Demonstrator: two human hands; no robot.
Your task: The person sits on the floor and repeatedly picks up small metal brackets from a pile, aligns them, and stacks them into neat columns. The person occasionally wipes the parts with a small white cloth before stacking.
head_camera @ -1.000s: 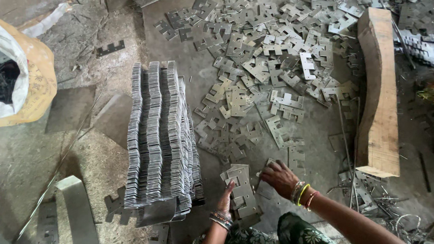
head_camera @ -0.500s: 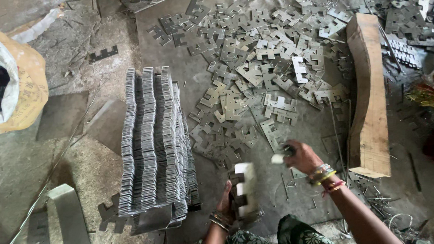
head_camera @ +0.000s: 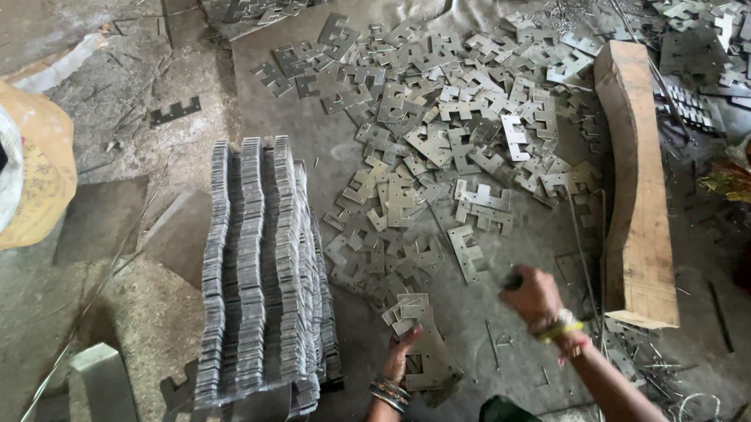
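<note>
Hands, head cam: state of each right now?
Left hand: gripping a small stack of notched metal plates on the floor.
Right hand: raised and fisted; something dark shows at the fist, too blurred to identify.

One package only: a sack [head_camera: 14, 159] at nine o'clock, cut off by the left edge of the view; it is bulging and rounded, with an orange-tan outer skin and a white liner folded out over its open mouth; dark contents show inside; faint printing marks its side at the lower right; it stands on the grey floor [head_camera: 100, 274]; no signs or screens.
</note>
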